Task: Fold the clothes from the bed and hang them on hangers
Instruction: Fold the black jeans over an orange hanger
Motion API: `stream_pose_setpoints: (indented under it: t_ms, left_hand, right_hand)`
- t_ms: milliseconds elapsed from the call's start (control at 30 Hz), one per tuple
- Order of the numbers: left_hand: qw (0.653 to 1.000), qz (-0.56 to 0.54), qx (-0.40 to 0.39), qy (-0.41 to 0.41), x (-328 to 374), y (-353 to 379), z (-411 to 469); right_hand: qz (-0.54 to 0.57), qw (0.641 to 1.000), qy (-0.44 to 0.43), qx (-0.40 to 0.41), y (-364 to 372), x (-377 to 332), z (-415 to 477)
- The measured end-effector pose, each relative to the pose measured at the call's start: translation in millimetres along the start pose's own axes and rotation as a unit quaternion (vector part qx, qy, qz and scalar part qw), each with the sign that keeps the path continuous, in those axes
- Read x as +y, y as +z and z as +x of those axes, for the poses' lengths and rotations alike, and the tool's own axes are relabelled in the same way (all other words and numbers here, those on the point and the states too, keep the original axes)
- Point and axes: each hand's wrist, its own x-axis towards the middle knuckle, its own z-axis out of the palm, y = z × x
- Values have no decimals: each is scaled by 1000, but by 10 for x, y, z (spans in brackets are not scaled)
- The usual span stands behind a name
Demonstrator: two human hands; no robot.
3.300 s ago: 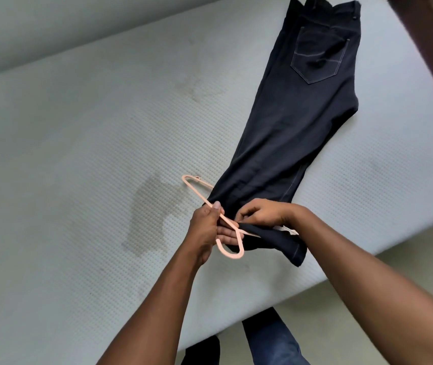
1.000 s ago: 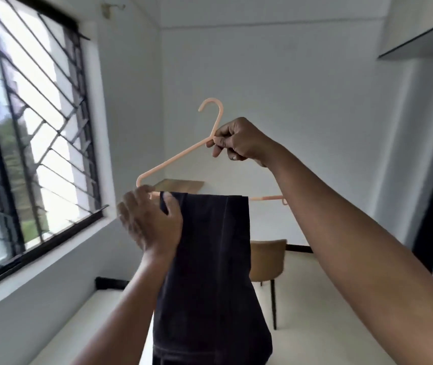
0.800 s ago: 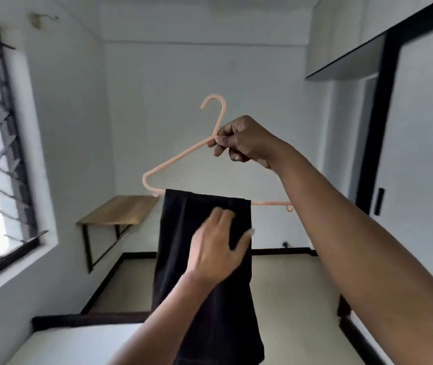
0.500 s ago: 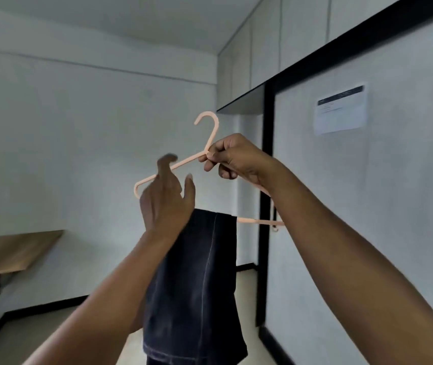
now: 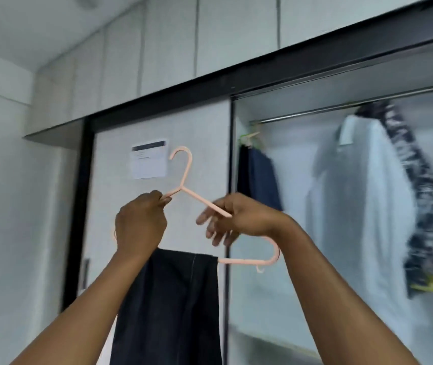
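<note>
A peach plastic hanger (image 5: 183, 167) is held up in front of me, hook pointing up. Dark jeans (image 5: 168, 312) are folded over its bottom bar and hang straight down. My left hand (image 5: 139, 225) grips the hanger's left shoulder just below the neck. My right hand (image 5: 241, 217) is on the right shoulder, the bar running under its thumb while the blurred fingers spread out below. The hanger's left end is hidden behind my left hand.
An open wardrobe is ahead on the right, with a metal rail (image 5: 341, 109). A dark blue garment (image 5: 257, 177), a white shirt (image 5: 354, 206) and a patterned garment (image 5: 415, 180) hang from it. The sliding door (image 5: 157, 219) with a paper notice (image 5: 149, 159) is behind the hanger.
I turned from the bed and window to the wardrobe. My left hand left the jeans and took the hanger's left shoulder. My right hand slid from the neck down the right shoulder.
</note>
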Motion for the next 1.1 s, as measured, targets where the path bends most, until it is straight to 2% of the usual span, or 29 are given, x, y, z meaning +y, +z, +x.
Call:
stream_pose_setpoints:
  t_ms: [133,233,300,400,467,567,700,867,967,1100]
  left_hand:
    - [995,-90,-41,17,978,885,158]
    - [982,-181,-58,-7,1580,1356,315]
    - [968,-246,-52,8,2024,1619,433]
    - [957,-282,-23,69,2651,1985,639]
    - [943,-320,-29,84,3122,2194,791]
    - [911,-401,-51,87,3800,2402,1035]
    - [844,-511,-97,131,4620,2640,1268]
    - [778,-587,-154,164,5563,2908,1369]
    - [709,-668,-188,129,6161,2967,1363]
    - [597,-741,-306,20,6936,3293,1303]
  right_hand:
    - [6,992,79,97,-916,453,-904]
    - [7,969,74,235,-1359,624,-1330]
    - [-6,936,34,350,-1615,734,-1480]
    - [-42,872,-15,487,-1980,819,-1640]
    - [-74,835,-27,545,-2282,814,-1794]
    - [-145,795,-29,588,-2792,745,-2028]
    - [-231,739,1,633,-3366,649,-2404]
    - [-311,682,52,660,-4005,508,-2967]
    - [-341,658,75,667,-4387,442,-3185]
    - [-372,646,92,660,-4863,483,-3252]
